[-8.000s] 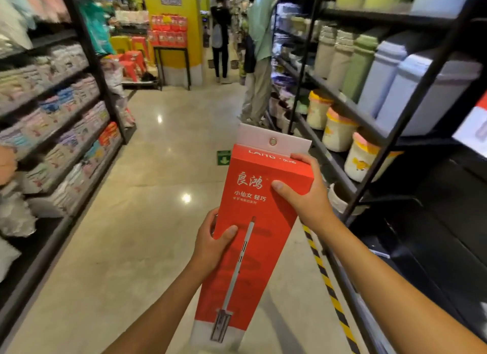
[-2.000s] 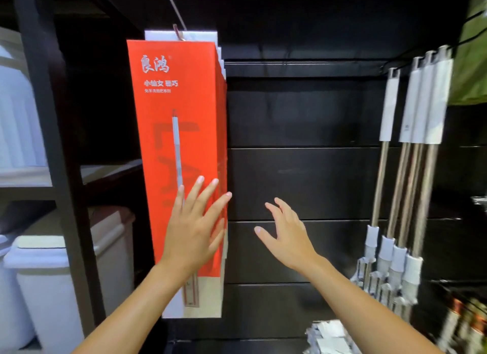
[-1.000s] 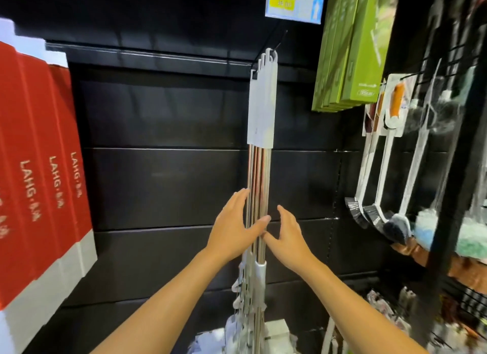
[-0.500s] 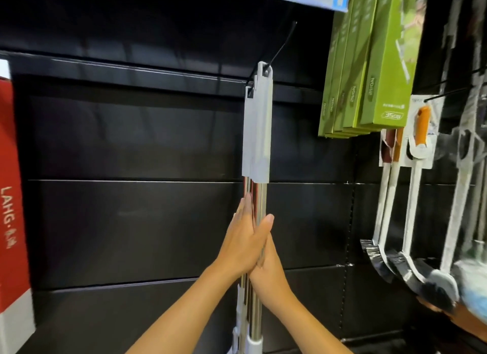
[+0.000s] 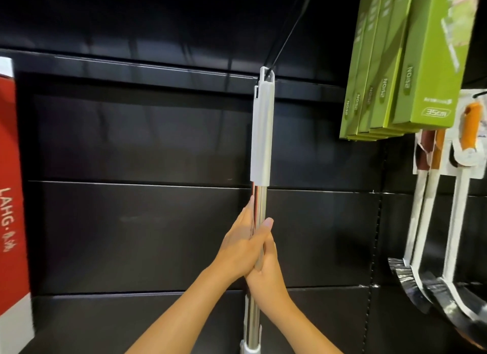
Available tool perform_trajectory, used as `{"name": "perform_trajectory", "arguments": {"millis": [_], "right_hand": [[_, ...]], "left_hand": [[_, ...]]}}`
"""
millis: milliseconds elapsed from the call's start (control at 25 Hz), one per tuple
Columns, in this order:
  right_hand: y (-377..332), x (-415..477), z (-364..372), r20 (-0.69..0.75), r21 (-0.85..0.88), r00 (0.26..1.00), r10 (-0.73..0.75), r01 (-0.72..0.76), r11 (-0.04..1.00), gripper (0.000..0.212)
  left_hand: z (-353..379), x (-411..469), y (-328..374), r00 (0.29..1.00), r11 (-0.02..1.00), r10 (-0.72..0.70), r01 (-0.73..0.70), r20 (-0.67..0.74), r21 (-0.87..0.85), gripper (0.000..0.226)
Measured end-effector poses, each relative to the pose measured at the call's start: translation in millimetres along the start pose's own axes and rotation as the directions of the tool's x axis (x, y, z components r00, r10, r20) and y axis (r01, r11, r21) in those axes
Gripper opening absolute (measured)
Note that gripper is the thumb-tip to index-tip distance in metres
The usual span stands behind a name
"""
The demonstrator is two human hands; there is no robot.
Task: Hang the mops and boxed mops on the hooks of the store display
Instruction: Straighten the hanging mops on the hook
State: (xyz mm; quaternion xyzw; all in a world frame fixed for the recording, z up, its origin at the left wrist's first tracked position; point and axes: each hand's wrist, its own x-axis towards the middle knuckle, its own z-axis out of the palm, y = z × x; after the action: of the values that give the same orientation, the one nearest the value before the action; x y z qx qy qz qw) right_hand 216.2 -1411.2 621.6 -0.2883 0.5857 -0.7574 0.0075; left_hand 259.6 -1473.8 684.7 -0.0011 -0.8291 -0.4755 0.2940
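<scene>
Since a second ago both hands, then spread open on either side of the poles, have come together on them, and the view is now sitting closer, with the red boxed mop (image 5: 10, 195) sliding out to the left edge. The mops (image 5: 261, 132) are hanging as a tight bunch in the middle of the display, their grey handle sleeves looped at the top over a black wire hook (image 5: 287, 29) that is slanting up and to the right out of the frame, their steel poles dropping straight down between the person's hands. The left hand (image 5: 242, 245) is holding the poles just below the sleeves, its fingers lying straight up the left side and its thumb crossing over the front. The right hand (image 5: 266, 269) is pressing against the poles from the right, a little lower, touching the left hand; its fingers are hiding behind the left hand and the poles, so how it is gripping cannot be told. Behind the mops the black back panel (image 5: 131, 235) is running across the whole display. To the upper right, green boxes (image 5: 421, 63) are hanging in a row, and below them white-handled brushes (image 5: 458, 222) with black bristles are hanging on cards, well apart from the mops.
</scene>
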Motion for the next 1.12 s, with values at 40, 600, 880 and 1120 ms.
{"name": "perform_trajectory", "arguments": {"millis": [40,600,880,1120], "right_hand": [[-1,1,1,0.001,-0.053,1.000,-0.031,0.031,0.998,0.067],[-4,-14,-13,0.059,0.179,0.951,0.302,-0.308,0.934,0.042],[23,-28,-21,0.087,0.270,0.951,0.298,-0.310,0.912,0.046],[93,-58,-23,-0.008,0.371,0.863,0.506,-0.467,0.803,0.053]], "left_hand": [[0,1,-1,1.000,1.000,-0.006,0.006,0.001,-0.027,0.076],[35,-24,-30,0.961,0.805,-0.274,0.248,0.033,-0.539,0.139],[44,-53,-38,0.920,0.664,-0.383,0.339,0.086,-0.666,0.043],[75,-95,-98,0.793,0.377,-0.573,0.480,0.207,-0.792,0.064]]}}
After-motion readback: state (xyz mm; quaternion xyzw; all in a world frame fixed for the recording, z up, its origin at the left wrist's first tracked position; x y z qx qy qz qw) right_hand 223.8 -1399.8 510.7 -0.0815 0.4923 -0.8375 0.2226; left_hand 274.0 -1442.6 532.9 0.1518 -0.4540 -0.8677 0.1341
